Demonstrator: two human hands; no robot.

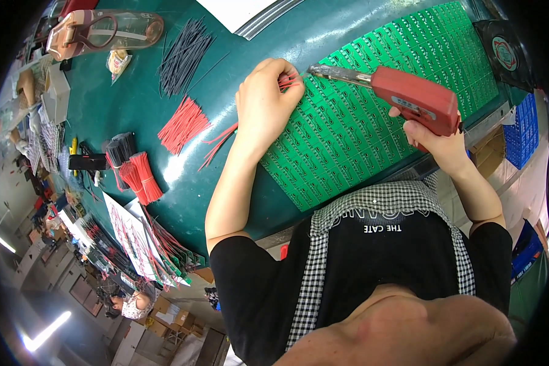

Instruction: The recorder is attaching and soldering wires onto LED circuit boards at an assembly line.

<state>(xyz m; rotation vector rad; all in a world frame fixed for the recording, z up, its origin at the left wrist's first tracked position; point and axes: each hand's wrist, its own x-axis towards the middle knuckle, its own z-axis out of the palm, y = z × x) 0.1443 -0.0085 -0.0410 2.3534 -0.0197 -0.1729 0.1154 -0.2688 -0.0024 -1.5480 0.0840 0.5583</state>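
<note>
My right hand (438, 141) is wrapped round the grip of a red soldering gun (418, 97). Its metal tip points left and reaches the top left edge of a wide sheet of green circuit boards (372, 116). Close to that tip, my left hand (267, 96) is closed on several red wires (288, 81); their ends show between thumb and fingers at the board edge. More red wires (219, 145) trail out below the same hand onto the table. Whether the tip touches a wire or a board is too small to make out.
Loose red wires (183, 125) and black wires (186, 58) lie left on the green table (226, 183), near bundled red wires (143, 177) and a clear bottle (122, 32). A black round device (501, 52) stands far right. Another person (134, 303) is at lower left.
</note>
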